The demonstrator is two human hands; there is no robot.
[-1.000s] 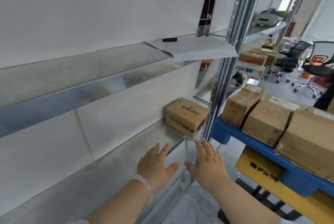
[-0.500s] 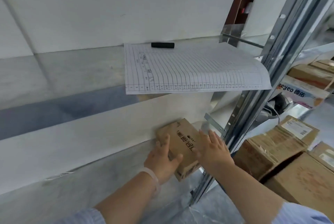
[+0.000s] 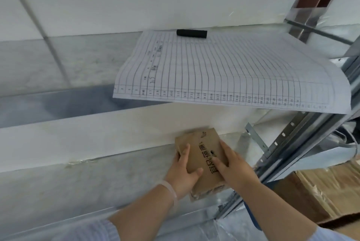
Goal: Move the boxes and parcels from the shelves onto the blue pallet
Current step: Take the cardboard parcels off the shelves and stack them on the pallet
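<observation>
Two hands clamp one small brown cardboard box point(image 3: 201, 151), which rests at the back of the lower grey metal shelf point(image 3: 97, 184), against the white wall point(image 3: 97, 137). Left hand point(image 3: 183, 170) fingers curl round its left edge, thumb on top; right hand point(image 3: 233, 170) fingers grip the right edge likewise. Opposed hold probably chosen to draw it forward level. Overhead, a black cylinder point(image 3: 191, 33) pins the gridded paper sheet point(image 3: 224, 73)

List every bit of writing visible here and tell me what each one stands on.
Nothing reads cleanly.
On the brown cardboard box: large black Chinese characters on its top, blurred and partly covered by the right hand; unreadable.
On the white gridded paper sheet: a row of small printed numbers along its near edge; too small to read.
On the same sheet: handwritten entries in a left column; illegible.
</observation>
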